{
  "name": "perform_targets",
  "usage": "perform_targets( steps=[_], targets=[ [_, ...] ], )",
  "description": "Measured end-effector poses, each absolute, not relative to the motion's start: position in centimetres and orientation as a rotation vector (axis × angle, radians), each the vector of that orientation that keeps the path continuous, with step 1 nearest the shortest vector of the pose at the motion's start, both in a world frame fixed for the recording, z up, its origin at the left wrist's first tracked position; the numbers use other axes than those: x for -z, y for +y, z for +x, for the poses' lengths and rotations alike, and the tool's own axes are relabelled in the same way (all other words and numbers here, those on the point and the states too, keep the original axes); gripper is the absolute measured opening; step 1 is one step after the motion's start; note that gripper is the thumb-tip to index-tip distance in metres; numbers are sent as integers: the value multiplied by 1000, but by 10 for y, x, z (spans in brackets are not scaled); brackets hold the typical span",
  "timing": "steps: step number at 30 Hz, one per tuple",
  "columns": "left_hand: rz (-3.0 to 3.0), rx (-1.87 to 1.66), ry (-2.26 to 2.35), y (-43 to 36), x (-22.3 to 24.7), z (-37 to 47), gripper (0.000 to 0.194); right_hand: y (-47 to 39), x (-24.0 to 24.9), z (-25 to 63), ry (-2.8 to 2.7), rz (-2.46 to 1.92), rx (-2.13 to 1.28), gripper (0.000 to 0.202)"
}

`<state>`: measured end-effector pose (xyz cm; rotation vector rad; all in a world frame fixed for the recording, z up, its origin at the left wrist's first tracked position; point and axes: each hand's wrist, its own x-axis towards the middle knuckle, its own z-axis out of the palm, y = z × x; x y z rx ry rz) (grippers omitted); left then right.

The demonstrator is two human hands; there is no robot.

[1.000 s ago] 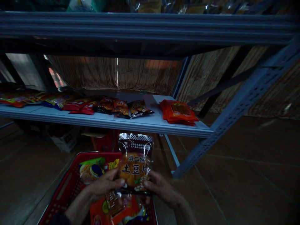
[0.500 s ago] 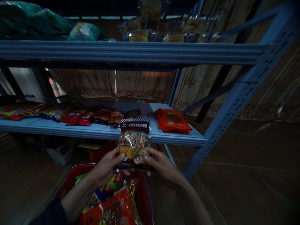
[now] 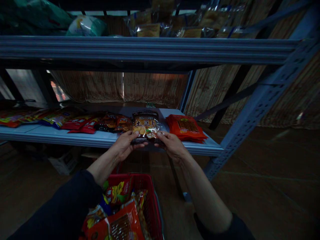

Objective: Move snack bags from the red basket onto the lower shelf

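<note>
2 hands on 1 bag (image 3: 145, 124). Left hand (image 3: 125, 146) pinches the near left corner, right hand (image 3: 173, 146) the near right, both grips narrow, holding the bag, print side up. Bag is at the near edge of the shelf (image 3: 208, 149), just beside the row (image 3: 122, 123) on the left, apart from the red stack (image 3: 187, 128) on the right. Can't tell if it rests or hangs just above. Basket (image 3: 152, 196) with mixed packs (image 3: 119, 195) is below. Step in hand looks like setting the bag down; next move seems to call for settling it flat, then loosening both grips evenly
</note>
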<state>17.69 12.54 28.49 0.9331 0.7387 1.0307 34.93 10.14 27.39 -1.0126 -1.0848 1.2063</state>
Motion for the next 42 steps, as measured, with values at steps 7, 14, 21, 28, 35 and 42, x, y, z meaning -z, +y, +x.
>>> perform_targets(
  steps=[7, 14, 21, 28, 35, 42],
  targets=[
    [877, -1117, 761, 143, -288, 180, 8, 123, -275, 361, -1320, -1306, -793, 38],
    [746, -1110, 776, 162, -295, 176, 12, 158, -267, 376, -1734, -1535, -170, 49],
    [744, -1137, 801, 165, -301, 182, 10, 175, -262, 373, -1963, -1589, -13, 47],
    [722, -1115, 823, 172, -300, 190, 10, 163, -252, 372, -1864, -1722, 123, 45],
    [706, -1107, 830, 180, -301, 189, 10, 170, -254, 379, -1946, -1643, 43, 52],
    [708, -1102, 836, 187, -299, 194, 7, 164, -262, 389, -1924, -1647, -17, 47]
  ],
)
